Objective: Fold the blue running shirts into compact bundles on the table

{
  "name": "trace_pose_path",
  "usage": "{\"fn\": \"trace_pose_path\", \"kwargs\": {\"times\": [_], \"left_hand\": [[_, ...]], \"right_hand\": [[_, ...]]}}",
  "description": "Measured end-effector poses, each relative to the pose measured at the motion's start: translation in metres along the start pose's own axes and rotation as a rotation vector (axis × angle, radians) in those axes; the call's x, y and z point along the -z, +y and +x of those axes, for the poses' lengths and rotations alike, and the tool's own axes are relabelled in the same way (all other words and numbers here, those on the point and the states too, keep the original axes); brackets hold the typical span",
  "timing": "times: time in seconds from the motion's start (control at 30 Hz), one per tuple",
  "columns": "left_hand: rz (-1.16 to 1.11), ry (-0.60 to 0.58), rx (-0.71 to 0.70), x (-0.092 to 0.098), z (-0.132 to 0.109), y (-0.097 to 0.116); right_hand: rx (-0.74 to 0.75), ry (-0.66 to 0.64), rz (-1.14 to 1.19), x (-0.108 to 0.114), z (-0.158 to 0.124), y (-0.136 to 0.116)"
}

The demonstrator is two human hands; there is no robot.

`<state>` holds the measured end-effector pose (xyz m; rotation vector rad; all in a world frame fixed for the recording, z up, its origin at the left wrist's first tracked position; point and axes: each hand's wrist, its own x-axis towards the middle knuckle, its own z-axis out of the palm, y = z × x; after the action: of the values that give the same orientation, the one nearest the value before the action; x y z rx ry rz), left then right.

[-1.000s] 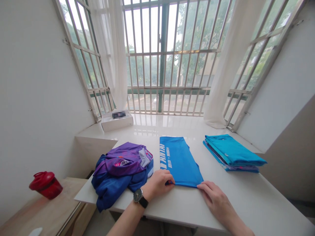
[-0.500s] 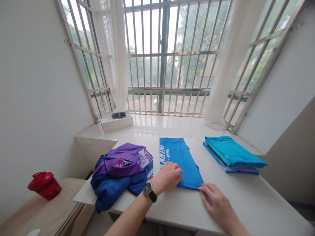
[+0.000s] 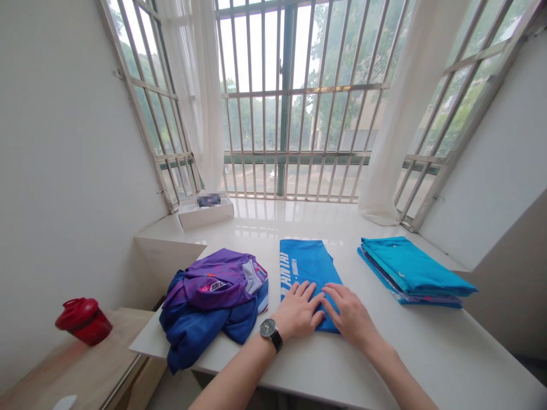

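Note:
A blue shirt [image 3: 308, 257] with white lettering lies folded on the white table in front of me. My left hand [image 3: 297, 308], with a watch on its wrist, rests on the shirt's near part, fingers spread. Close beside it, my right hand [image 3: 348, 312] lies on the shirt's right side with its fingers stretched out. Both hands cover much of the shirt's near half. To the left sits a loose heap with a purple shirt [image 3: 213, 279] on top of dark blue clothing [image 3: 200, 336]. A stack of folded clothes [image 3: 414, 267], turquoise on top, stands at the right.
The white table [image 3: 427, 353] meets a window ledge behind it. An open white box [image 3: 206, 215] stands on the ledge at the left. Below on the left, a red lidded cup [image 3: 85, 323] is on a wooden surface [image 3: 55, 373]. White curtains [image 3: 384, 171] hang by the barred window.
My right hand has moved from the shirt's near right corner up and left onto the cloth beside my left hand. The shirt's near right corner no longer sticks out; its right part looks narrower.

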<state>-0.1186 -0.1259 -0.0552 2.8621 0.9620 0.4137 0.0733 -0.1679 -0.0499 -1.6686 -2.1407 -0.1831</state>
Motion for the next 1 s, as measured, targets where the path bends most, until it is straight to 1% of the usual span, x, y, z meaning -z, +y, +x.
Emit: {"fn": "trace_pose_path", "kwargs": {"times": [0.07, 0.13, 0.2, 0.3, 0.4, 0.57, 0.83, 0.93, 1.0], "left_hand": [[0.003, -0.007, -0.003, -0.001, 0.001, 0.000], [-0.011, -0.008, 0.004, -0.001, 0.001, 0.000], [-0.029, 0.006, 0.042, -0.001, 0.001, 0.001], [-0.020, 0.033, 0.159, 0.001, -0.001, 0.003], [-0.016, -0.001, 0.256, 0.003, -0.003, 0.005], [-0.065, -0.057, 0.252, 0.007, -0.011, 0.011], [-0.090, -0.130, 0.221, 0.018, -0.033, 0.038], [-0.125, -0.164, 0.190, 0.022, -0.036, 0.040], [-0.163, -0.212, 0.171, 0.025, -0.035, 0.037]], "right_hand": [[0.003, -0.089, 0.007, -0.017, 0.012, 0.000], [-0.019, -0.183, 0.003, -0.032, 0.015, 0.002], [-0.060, -0.253, -0.011, -0.039, 0.014, 0.004], [-0.128, -0.324, -0.054, -0.037, 0.013, 0.003], [-0.170, -0.374, -0.095, -0.029, 0.014, -0.003], [-0.203, -0.393, -0.115, -0.024, 0.007, -0.010], [-0.219, -0.351, -0.116, -0.016, -0.028, -0.021], [-0.228, -0.333, -0.109, -0.016, -0.039, -0.024], [-0.228, -0.319, -0.108, -0.018, -0.043, -0.024]]}}
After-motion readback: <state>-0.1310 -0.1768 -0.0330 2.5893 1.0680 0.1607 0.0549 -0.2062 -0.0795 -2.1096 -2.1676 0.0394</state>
